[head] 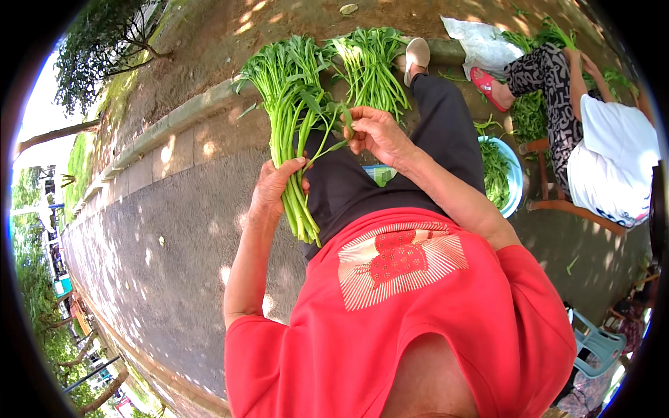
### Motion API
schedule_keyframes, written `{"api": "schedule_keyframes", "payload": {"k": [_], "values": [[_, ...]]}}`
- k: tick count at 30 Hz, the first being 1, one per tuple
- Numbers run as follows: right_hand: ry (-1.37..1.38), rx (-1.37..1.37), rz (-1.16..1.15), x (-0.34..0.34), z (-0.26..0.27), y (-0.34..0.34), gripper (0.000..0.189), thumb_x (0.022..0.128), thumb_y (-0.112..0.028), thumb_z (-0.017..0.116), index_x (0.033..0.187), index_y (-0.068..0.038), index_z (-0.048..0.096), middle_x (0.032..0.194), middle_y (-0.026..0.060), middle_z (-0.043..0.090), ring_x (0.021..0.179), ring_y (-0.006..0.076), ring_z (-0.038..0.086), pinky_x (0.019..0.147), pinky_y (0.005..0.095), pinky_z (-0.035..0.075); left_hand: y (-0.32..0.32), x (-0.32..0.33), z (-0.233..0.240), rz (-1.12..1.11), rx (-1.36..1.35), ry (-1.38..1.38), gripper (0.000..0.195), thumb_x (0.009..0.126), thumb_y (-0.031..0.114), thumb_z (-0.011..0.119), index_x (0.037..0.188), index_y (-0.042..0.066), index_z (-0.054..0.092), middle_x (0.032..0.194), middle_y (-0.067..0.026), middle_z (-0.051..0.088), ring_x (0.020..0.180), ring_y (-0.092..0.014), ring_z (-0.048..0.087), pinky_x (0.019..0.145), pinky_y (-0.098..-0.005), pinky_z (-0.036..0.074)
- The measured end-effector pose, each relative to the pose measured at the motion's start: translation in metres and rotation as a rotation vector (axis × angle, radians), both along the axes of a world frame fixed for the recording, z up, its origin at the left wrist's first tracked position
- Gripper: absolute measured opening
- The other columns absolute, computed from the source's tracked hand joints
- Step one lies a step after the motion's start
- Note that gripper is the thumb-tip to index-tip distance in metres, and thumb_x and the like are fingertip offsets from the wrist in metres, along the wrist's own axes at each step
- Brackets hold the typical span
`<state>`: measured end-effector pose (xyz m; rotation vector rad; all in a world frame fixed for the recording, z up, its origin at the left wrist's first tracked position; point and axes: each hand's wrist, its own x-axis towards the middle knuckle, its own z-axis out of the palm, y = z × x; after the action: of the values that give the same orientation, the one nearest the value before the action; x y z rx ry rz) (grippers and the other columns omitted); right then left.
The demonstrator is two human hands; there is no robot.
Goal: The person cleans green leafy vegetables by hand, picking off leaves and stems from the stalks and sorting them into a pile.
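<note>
My left hand (279,184) is closed around the lower stems of a bunch of water spinach (287,125). The cut stem ends point down towards my lap, and the leafy tops lean away from me. At the right side of the bunch, my right hand (380,133) pinches a green leaf (347,123) between thumb and fingers. Whether that leaf is still joined to its stem I cannot tell. Beyond my knees lies a second bunch of water spinach (371,70) by the curb, its stems towards me.
To my right stands a light-blue basin (516,175) holding picked greens (494,175). Another person (609,151) sits on a wooden chair (572,206) beside it, handling greens. A white plastic sack (483,42) lies near that person's feet. A concrete curb (204,107) runs along the paved path (183,230).
</note>
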<state>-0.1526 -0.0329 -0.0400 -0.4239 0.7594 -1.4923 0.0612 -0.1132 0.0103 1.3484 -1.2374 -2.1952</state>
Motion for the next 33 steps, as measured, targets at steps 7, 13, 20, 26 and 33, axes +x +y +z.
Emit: {"api": "schedule_keyframes", "payload": {"k": [7, 13, 20, 26, 33], "values": [[0.632, 0.189, -0.324, -0.014, -0.007, 0.006, 0.022, 0.078, -0.007, 0.054, 0.097, 0.003, 0.057, 0.074, 0.0046, 0.058, 0.057, 0.01, 0.056, 0.051, 0.0223, 0.045, 0.002, -0.01, 0.005, -0.061, -0.283, -0.165, 0.022, 0.074, 0.015, 0.064, 0.089, 0.0, 0.056, 0.067, -0.0062, 0.058, 0.044, -0.011, 0.051, 0.039, -0.0256, 0.043], [1.21, -0.246, -0.351, -0.004, 0.016, 0.008, 0.012, 0.074, -0.008, 0.061, 0.08, 0.001, 0.062, 0.07, 0.0105, 0.059, 0.064, 0.02, 0.06, 0.059, 0.03, 0.047, 0.005, -0.02, 0.024, 0.015, -0.408, -0.156, 0.017, 0.074, 0.013, 0.063, 0.081, -0.002, 0.06, 0.057, -0.0049, 0.055, 0.042, -0.01, 0.05, 0.039, -0.0242, 0.04], [1.087, -0.288, -0.249, 0.008, 0.027, 0.008, 0.021, 0.074, -0.011, 0.064, 0.09, 0.003, 0.06, 0.078, 0.0128, 0.061, 0.067, 0.0197, 0.061, 0.061, 0.028, 0.047, 0.005, -0.034, 0.048, -0.019, -0.49, -0.208, 0.014, 0.074, 0.011, 0.061, 0.079, -0.002, 0.063, 0.058, -0.0044, 0.056, 0.042, -0.009, 0.049, 0.04, -0.0237, 0.039], [1.151, -0.24, -0.066, 0.003, 0.029, 0.007, 0.018, 0.074, -0.007, 0.062, 0.09, 0.002, 0.061, 0.07, 0.0108, 0.06, 0.064, 0.0163, 0.058, 0.057, 0.027, 0.046, 0.005, -0.041, 0.053, -0.005, -0.519, -0.188, 0.012, 0.073, 0.009, 0.061, 0.076, -0.003, 0.061, 0.058, -0.0041, 0.056, 0.042, -0.01, 0.049, 0.04, -0.0236, 0.039], [1.159, -0.39, -0.18, 0.006, 0.016, 0.005, 0.01, 0.074, -0.004, 0.059, 0.081, 0.003, 0.06, 0.062, 0.0091, 0.058, 0.056, 0.016, 0.057, 0.052, 0.028, 0.045, 0.003, -0.038, 0.046, -0.009, -0.626, -0.181, 0.011, 0.072, 0.008, 0.062, 0.075, -0.002, 0.061, 0.059, -0.0041, 0.056, 0.043, -0.01, 0.05, 0.041, -0.0235, 0.039]]}}
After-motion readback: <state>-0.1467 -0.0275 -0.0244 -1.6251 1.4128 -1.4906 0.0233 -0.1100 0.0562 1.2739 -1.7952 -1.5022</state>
